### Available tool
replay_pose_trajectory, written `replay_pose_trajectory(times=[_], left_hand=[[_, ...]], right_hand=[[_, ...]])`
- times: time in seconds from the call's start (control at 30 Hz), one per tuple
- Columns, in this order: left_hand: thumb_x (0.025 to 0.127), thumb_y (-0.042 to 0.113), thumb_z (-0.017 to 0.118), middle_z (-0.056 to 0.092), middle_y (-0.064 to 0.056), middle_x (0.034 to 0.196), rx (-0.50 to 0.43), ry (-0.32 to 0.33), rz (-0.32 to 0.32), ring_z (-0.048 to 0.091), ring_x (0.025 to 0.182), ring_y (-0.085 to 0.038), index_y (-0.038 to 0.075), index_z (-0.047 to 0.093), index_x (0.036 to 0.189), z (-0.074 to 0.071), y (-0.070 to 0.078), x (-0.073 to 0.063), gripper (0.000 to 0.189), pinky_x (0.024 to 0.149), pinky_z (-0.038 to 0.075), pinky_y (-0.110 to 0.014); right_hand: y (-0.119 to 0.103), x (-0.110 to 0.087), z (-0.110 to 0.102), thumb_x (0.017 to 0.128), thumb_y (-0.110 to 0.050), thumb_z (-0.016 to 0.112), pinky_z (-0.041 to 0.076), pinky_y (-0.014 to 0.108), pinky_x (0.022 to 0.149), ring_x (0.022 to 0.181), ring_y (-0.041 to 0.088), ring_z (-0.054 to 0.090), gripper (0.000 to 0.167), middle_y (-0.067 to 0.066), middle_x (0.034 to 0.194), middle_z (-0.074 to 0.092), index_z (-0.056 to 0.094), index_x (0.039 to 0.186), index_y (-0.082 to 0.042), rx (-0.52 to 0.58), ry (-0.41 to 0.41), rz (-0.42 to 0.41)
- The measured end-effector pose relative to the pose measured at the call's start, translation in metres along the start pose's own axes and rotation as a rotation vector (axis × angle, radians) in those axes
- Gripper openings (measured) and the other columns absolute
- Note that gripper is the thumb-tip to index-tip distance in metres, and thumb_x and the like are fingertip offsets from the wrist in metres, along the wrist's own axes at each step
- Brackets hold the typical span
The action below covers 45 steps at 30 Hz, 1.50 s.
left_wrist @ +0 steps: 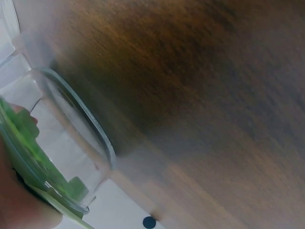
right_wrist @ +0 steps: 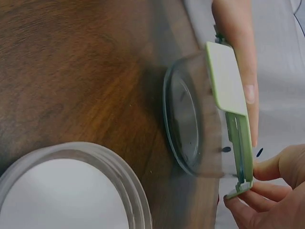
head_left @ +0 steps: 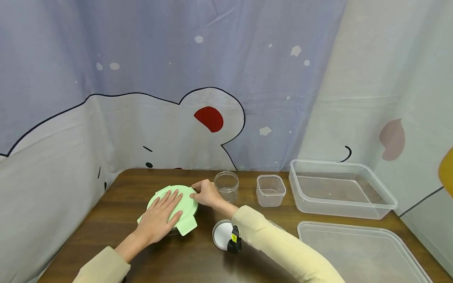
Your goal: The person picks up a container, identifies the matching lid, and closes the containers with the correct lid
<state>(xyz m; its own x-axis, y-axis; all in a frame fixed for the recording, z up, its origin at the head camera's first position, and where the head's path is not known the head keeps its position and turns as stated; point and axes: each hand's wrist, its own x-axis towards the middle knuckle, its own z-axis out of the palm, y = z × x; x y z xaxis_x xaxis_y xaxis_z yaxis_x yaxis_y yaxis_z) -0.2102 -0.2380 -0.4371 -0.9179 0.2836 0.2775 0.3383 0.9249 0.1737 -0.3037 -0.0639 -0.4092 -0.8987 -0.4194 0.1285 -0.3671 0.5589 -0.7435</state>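
A round clear glass bowl (right_wrist: 185, 119) with a light green snap lid (head_left: 187, 202) stands on the left of the wooden table. My left hand (head_left: 159, 218) lies flat across the top of the lid, fingers straight and spread. At the lid's right edge, my right hand (head_left: 209, 194) pinches a locking flap, thumb on the upper side and fingers beneath it. Another flap hangs out toward the front right in the head view. The left wrist view shows the bowl's glass side (left_wrist: 71, 138) and green rim close up.
Behind my right hand is a clear round jar (head_left: 226, 181), beside a small square plastic container (head_left: 270, 198). A large rectangular container (head_left: 339, 208) stands at right, a flat translucent lid (head_left: 354, 247) before it. A round white-centred lid (head_left: 221, 236) lies near my right forearm.
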Motion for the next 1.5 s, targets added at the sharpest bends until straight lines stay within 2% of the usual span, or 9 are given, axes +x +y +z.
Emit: replay_pose_trajectory(times=[0.2,0.6,0.93,1.2,1.5], left_hand=[[0.101,0.041,0.041,0.034,-0.010,0.155,-0.009,-0.009,-0.007,0.029,0.144,-0.034,0.010,0.038,0.147,-0.001,0.001,0.001,0.056,0.114,0.024,-0.057],[0.101,0.040,0.040,0.034,-0.011,0.155,-0.018,-0.024,-0.007,0.028,0.144,-0.035,0.010,0.037,0.148,-0.006,0.000,0.003,0.056,0.115,0.023,-0.058],[0.101,0.039,0.042,0.036,-0.011,0.154,-0.021,-0.004,0.008,0.030,0.143,-0.036,0.010,0.039,0.147,-0.004,0.000,0.003,0.055,0.114,0.025,-0.058],[0.101,0.038,0.042,0.037,-0.011,0.153,-0.002,-0.004,0.009,0.031,0.143,-0.036,0.011,0.039,0.147,-0.003,0.000,0.003,0.054,0.113,0.026,-0.059],[0.101,0.038,0.042,0.037,-0.010,0.154,-0.003,0.007,0.008,0.030,0.143,-0.035,0.011,0.039,0.147,-0.002,0.003,0.004,0.054,0.113,0.026,-0.058]], right_hand=[[0.002,0.004,-0.004,0.081,-0.008,0.074,0.058,0.028,0.075,0.094,0.024,0.071,0.030,0.016,0.101,0.073,0.071,0.109,0.001,0.098,-0.017,0.068],[-0.003,0.008,-0.001,0.081,-0.011,0.074,0.056,0.023,0.074,0.091,0.018,0.070,0.029,0.010,0.100,0.074,0.072,0.109,-0.004,0.056,0.004,0.125],[-0.003,0.003,0.002,0.081,-0.008,0.073,0.056,0.021,0.069,0.087,0.016,0.070,0.025,0.010,0.098,0.075,0.073,0.106,-0.002,0.094,0.033,0.140],[-0.001,0.000,0.005,0.082,-0.008,0.071,0.056,0.020,0.070,0.089,0.017,0.070,0.025,0.011,0.096,0.075,0.072,0.106,-0.001,0.113,0.056,0.131],[0.000,0.000,0.006,0.083,-0.007,0.069,0.056,0.020,0.071,0.089,0.016,0.070,0.026,0.011,0.098,0.074,0.071,0.108,-0.001,0.158,0.053,0.161]])
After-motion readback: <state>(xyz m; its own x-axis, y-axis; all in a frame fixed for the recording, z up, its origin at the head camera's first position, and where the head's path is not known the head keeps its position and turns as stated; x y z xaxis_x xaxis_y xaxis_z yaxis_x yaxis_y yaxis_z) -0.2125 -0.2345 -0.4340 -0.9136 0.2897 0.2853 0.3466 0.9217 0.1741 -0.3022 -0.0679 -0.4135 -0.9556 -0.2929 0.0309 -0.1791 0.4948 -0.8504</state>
